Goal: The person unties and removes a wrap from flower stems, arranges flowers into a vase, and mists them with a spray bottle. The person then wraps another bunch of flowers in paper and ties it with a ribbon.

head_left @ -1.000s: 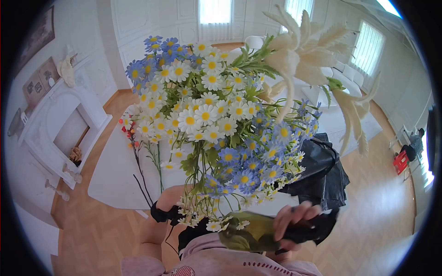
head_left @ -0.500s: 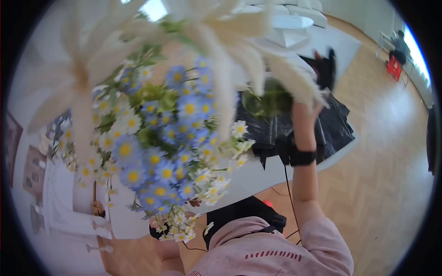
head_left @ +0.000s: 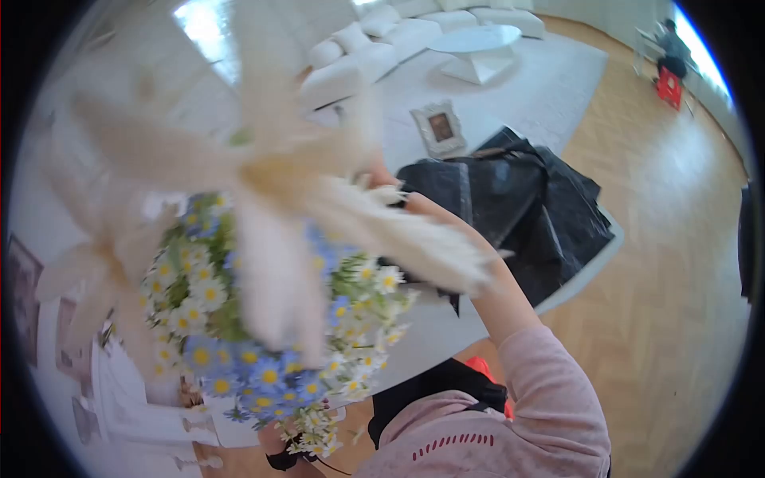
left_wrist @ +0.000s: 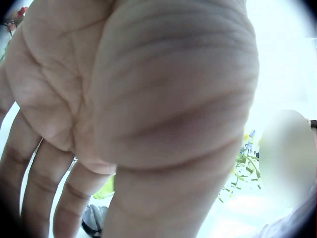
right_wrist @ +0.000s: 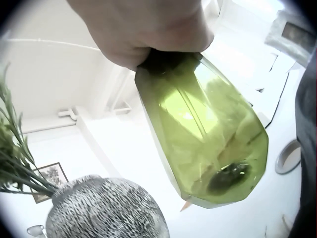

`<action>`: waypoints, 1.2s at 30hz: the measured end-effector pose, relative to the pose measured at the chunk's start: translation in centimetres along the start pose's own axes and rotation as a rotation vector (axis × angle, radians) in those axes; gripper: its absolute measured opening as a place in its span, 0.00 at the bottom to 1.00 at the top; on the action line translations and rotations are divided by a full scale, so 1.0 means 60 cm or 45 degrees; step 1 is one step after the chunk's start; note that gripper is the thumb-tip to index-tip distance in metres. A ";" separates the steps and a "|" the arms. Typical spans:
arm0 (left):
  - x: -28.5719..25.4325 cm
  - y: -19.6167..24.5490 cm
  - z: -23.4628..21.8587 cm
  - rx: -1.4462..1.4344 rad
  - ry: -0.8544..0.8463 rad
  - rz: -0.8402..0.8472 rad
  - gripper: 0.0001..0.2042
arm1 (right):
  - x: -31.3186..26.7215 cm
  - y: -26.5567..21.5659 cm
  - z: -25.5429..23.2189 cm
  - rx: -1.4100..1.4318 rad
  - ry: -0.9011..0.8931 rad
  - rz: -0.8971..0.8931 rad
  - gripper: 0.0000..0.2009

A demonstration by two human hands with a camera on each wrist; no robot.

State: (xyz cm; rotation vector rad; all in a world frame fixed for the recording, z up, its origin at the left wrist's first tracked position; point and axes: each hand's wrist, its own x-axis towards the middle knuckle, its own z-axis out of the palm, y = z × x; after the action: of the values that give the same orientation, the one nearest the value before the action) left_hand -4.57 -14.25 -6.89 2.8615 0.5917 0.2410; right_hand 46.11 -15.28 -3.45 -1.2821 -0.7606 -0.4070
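Right hand: fingers curled tightly around the dark neck of a green bottle, no slack seen. Bottle lies directly below the grip in the right wrist view, body hanging free. Neck probably chosen because it is narrower than the wide, faceted body. Thin tube visible inside.

Left hand: not in contact with the bottle; fingers long and loosely spread, nothing seen in them, tips out of frame.

Speckled vase: beside the bottle, lower left in that view, apart from it. Green stems emerge from its mouth; rounded body likely serves to keep them standing.

Silver picture frame: beyond the bottle, upper right. Black sheeting: right of the bottle, perhaps laid to shield the table.

Head view: large pale flower screens the bottle.
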 end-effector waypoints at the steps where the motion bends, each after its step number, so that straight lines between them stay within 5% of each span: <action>1: -0.036 -0.005 0.006 0.026 0.071 -0.059 0.18 | -0.004 0.016 0.017 -0.005 0.042 -0.083 0.15; 2: -0.092 -0.010 0.016 0.051 0.139 -0.133 0.18 | -0.009 0.042 0.032 -0.105 -0.159 0.215 0.15; 3: -0.055 0.017 -0.017 0.045 0.187 -0.204 0.18 | -0.008 0.014 0.080 -0.064 -0.227 0.183 0.15; 7: 0.031 0.076 -0.088 -0.488 -0.384 -0.179 0.19 | -0.060 -0.004 0.152 -0.040 -0.532 0.059 0.15; 8: 0.033 0.078 -0.089 -0.637 -0.530 -0.140 0.20 | -0.094 -0.003 0.147 -0.050 -0.600 0.037 0.15; 16: 0.052 0.042 -0.040 -0.680 -0.622 0.092 0.19 | -0.297 0.041 0.061 -0.222 -1.013 -0.070 0.15; 18: 0.060 0.036 -0.038 -0.715 -0.581 0.113 0.19 | -0.346 0.036 0.059 -0.267 -1.087 -0.087 0.15; 19: 0.060 0.033 -0.037 -0.723 -0.550 0.149 0.18 | -0.314 0.023 0.138 -0.290 -1.118 -0.097 0.15; 29: 0.067 0.021 -0.020 -0.739 -0.488 0.188 0.17 | -0.471 0.094 0.027 -0.482 -1.274 -0.159 0.15; 30: 0.128 0.040 -0.076 -0.770 -0.518 0.170 0.17 | -0.407 0.085 0.029 -0.506 -1.314 -0.126 0.15; 32: 0.123 0.040 -0.071 -0.582 -0.183 -0.038 0.18 | -0.408 0.098 0.062 -0.549 -1.338 -0.136 0.15; 36: 0.127 0.017 -0.063 -0.447 -0.165 -0.148 0.19 | -0.426 0.112 0.082 -0.634 -1.378 -0.166 0.15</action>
State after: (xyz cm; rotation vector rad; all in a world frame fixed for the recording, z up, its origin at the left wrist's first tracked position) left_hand 1.96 -11.45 -2.11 2.4750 0.6190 0.1246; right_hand 31.39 -12.27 -25.73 -1.9370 -1.7282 0.0506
